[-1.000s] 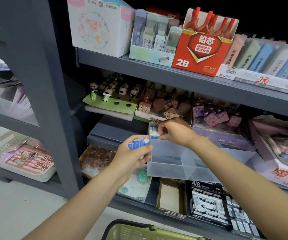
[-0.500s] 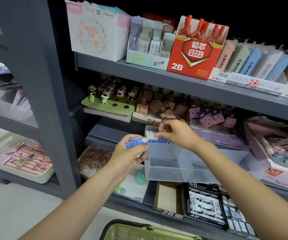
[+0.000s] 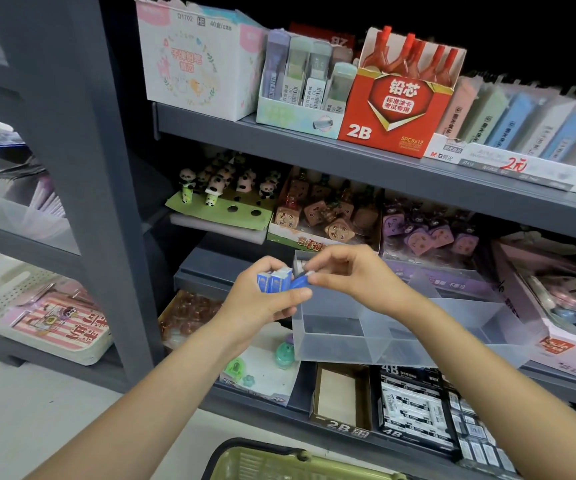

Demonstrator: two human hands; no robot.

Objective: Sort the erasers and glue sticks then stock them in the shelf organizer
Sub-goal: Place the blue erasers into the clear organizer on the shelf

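Note:
My left hand (image 3: 262,303) grips a small stack of blue-and-white erasers (image 3: 274,280) in front of the shelf. My right hand (image 3: 345,275) pinches one blue eraser (image 3: 300,281) at the edge of that stack, right beside my left fingers. Just behind and below both hands sits the clear plastic shelf organizer (image 3: 401,344) with divided compartments. A few erasers (image 3: 302,263) lie in its far left corner, mostly hidden by my right hand. No glue sticks can be made out.
Grey shelves (image 3: 314,147) hold boxed pencil leads, panda toppers (image 3: 217,188) and novelty erasers above. Below are 2B and 4B boxes (image 3: 414,407). A green basket (image 3: 279,462) sits at the bottom edge. A thick grey upright (image 3: 82,168) stands left.
My right hand has come back out of the organizer's far corner to my left hand and now pinches an eraser from the stack. The view has shifted slightly down.

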